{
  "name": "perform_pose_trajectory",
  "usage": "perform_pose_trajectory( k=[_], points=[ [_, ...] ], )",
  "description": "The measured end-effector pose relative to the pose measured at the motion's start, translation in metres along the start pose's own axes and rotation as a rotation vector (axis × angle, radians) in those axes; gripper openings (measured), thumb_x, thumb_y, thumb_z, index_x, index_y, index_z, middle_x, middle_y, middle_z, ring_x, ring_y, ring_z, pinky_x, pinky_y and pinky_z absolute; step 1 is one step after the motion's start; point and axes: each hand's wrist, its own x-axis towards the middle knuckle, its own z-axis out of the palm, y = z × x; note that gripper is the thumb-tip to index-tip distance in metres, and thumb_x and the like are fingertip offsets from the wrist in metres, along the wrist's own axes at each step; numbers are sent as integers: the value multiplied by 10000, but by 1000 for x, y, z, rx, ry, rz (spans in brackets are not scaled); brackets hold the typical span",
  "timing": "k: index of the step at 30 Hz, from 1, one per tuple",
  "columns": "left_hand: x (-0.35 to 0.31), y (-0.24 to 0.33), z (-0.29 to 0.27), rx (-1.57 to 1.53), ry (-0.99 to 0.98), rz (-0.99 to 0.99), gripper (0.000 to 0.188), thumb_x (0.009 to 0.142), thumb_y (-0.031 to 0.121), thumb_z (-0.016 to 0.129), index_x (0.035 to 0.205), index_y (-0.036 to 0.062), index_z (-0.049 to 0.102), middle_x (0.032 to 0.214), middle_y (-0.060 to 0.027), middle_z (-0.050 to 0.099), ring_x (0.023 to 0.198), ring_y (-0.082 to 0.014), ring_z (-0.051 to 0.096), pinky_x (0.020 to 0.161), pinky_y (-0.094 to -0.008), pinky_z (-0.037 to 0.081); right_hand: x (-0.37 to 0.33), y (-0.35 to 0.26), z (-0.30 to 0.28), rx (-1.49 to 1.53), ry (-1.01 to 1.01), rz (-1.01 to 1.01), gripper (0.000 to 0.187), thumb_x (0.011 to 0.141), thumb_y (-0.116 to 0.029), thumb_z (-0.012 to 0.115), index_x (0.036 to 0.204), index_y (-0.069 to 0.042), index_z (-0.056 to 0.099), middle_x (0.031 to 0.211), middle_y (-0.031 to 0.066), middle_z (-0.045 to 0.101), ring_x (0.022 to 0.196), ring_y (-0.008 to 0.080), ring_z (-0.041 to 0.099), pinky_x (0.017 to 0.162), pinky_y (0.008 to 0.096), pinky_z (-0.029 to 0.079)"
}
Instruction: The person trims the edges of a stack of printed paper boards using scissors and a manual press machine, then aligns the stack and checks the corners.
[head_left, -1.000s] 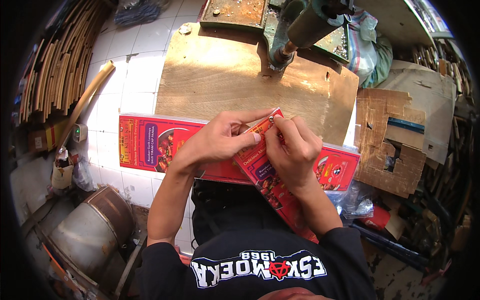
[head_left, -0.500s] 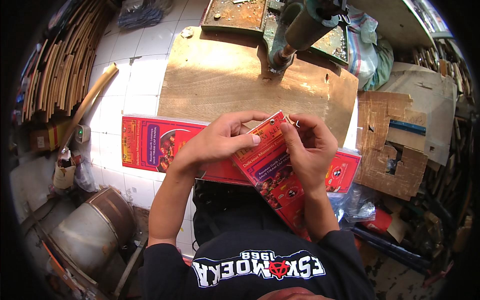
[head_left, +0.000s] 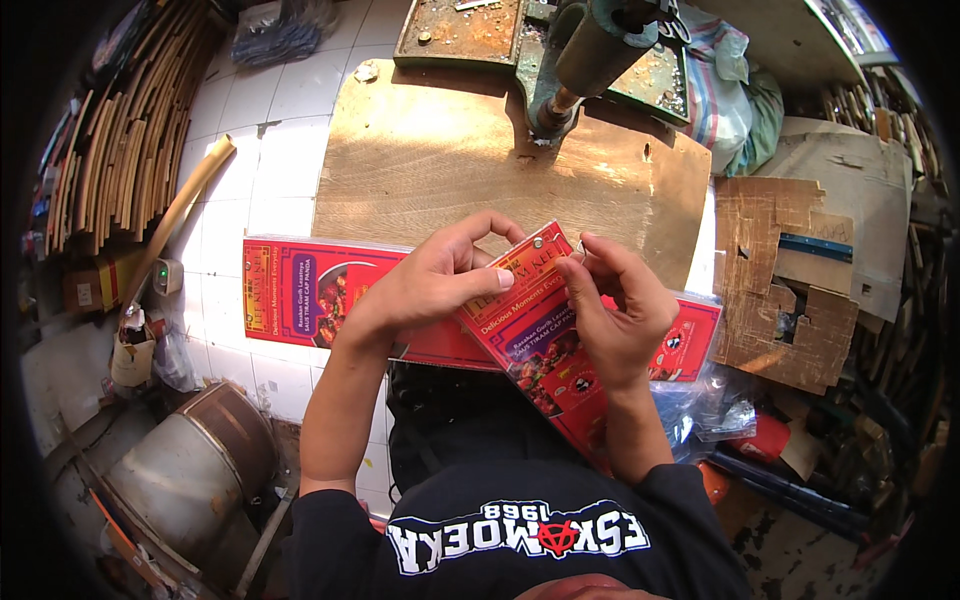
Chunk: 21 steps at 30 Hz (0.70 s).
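Observation:
My left hand is closed on a long red printed card with a clear glossy cover, thumb on its face near the top end. The card lies tilted, its upper end away from me, with a metal eyelet in the corner. Beside that corner, my right hand pinches a small, thin, curved piece, pale and too small to name surely. Under both hands, a stack of similar red cards lies crosswise; my hands and the held card hide its middle.
A wooden board spreads beyond my hands, with a metal press and a tray of small parts at its far side. Cardboard sheets stand right; stacked boards and a metal drum are left.
My right fingers have shifted slightly, bringing the thin curved piece closer to the card's eyelet corner. The left hand keeps its hold; the view has shifted slightly.

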Motion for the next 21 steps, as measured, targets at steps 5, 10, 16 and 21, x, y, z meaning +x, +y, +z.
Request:
perform_pose_trajectory(
  k=[5,10,16,21],
  points=[
    [-2,4,4,-22,-3,22,345,942,95,571,1246,-2,441,883,-98,687,817,-104,650,711,-235,505,2,-4,2,-173,-18,-135,255,761,0,784,998,-3,689,735,111,660,600,173,640,525,276,497],
    [-2,4,4,-19,6,13,412,933,93,578,1301,-11,426,901,-122,689,815,-120,661,721,-241,513,1,-6,4,-234,-30,-176,272,755,-1,796,1009,-9,701,737,102,674,626,142,650,552,248,503],
    [-1,1,5,-28,26,10,442,928,95,589,1325,-14,431,931,-136,694,832,-137,674,745,-248,525,3,-8,3,-211,-72,-148,278,765,14,776,1031,-16,697,748,95,662,627,144,641,549,254,493],
    [-1,3,3,-16,2,10,431,928,81,582,1321,-20,436,937,-129,692,833,-130,671,742,-253,529,2,-9,3,-206,-49,-174,253,779,22,741,1020,-23,677,772,113,652,607,208,632,529,309,496]
  ],
)
